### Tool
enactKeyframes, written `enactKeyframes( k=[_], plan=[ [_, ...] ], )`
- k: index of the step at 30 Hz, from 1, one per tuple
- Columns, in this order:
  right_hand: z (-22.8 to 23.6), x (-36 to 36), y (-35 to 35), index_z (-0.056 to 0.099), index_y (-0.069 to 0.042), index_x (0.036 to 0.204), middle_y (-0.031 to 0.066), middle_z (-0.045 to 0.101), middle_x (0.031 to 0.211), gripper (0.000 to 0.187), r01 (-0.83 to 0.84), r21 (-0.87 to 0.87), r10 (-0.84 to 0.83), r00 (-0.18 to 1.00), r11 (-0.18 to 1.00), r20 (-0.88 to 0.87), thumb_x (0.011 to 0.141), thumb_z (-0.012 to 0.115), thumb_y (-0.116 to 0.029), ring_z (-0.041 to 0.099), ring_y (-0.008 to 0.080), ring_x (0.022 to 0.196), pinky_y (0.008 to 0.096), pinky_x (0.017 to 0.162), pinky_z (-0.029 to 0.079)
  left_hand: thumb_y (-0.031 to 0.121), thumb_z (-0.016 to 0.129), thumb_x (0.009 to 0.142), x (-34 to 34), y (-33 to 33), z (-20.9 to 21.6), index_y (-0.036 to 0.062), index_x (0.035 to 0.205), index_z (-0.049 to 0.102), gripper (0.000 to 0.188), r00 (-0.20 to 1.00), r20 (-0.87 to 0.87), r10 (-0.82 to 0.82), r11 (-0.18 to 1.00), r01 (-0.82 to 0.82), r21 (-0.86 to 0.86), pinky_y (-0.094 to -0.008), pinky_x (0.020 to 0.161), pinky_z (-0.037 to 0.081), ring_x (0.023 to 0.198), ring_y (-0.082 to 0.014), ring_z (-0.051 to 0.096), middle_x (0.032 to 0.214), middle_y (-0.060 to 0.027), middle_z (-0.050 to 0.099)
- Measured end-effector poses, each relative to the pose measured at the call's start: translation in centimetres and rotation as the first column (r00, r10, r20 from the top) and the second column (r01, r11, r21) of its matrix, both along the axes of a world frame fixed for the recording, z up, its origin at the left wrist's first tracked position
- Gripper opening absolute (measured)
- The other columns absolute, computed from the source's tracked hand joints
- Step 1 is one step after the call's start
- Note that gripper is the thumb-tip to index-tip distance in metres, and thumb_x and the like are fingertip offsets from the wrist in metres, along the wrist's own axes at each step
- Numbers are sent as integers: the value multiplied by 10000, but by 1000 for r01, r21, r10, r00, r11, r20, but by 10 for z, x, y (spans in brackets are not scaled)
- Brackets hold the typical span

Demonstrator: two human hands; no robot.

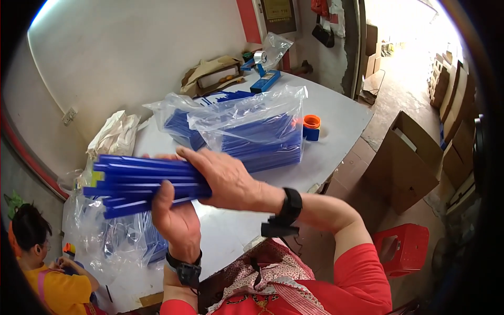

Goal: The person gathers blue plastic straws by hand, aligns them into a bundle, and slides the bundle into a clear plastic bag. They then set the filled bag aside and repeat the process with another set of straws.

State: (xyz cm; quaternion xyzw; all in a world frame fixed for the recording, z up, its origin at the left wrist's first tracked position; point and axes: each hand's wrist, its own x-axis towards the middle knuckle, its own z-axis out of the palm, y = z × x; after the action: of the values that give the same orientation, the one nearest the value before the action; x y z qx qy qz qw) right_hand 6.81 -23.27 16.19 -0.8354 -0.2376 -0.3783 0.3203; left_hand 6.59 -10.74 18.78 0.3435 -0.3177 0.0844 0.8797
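A bundle of long blue plastic strips [142,181] lies level above the grey table [336,121], held by both hands. My left hand [176,218] grips it from below with the thumb up over its near side. My right hand [226,176] wraps over the top at the bundle's right end. Both wrists wear black bands. Behind the hands stands a clear plastic bag [257,131] filled with more blue strips, and another such bag [181,118] sits behind it. A further clear bag [113,239] with blue strips lies under the bundle at the left.
A blue tape dispenser [262,76] and an orange-and-blue tape roll [311,127] sit on the far table. White cloth bag [113,136] at left. Open cardboard box [407,163] and a red stool [401,247] on the floor at right. Another person [47,268] sits at lower left.
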Motion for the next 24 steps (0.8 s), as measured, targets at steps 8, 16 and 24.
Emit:
enactKeyframes(
  k=[8,16,24],
  plan=[
    [96,101,-103,384,-77,1286,164,596,956,723,169,-264,-84,949,950,305,650,729,-74,616,356,878,423,724,506,182,639,786,134,-79,64,-19,1121,561,398,964,120,-238,964,250,-94,-382,995,384,1062,-226,555,1079,-124,602],
    [35,122,-179,420,-64,1279,190,642,981,728,63,-399,-210,918,915,-335,622,725,-128,625,351,931,409,794,498,215,695,781,172,-129,-12,58,1028,596,308,814,-447,-372,899,436,44,-356,957,416,1000,-196,579,1033,-94,625],
    [-9,106,-248,400,-113,1376,175,593,1197,848,-23,-445,-322,659,895,-680,615,752,-243,551,325,1118,402,958,433,212,678,847,166,-108,-30,32,1096,600,316,815,-546,-196,419,573,704,-306,877,470,921,-180,617,998,-85,652]
  ],
)
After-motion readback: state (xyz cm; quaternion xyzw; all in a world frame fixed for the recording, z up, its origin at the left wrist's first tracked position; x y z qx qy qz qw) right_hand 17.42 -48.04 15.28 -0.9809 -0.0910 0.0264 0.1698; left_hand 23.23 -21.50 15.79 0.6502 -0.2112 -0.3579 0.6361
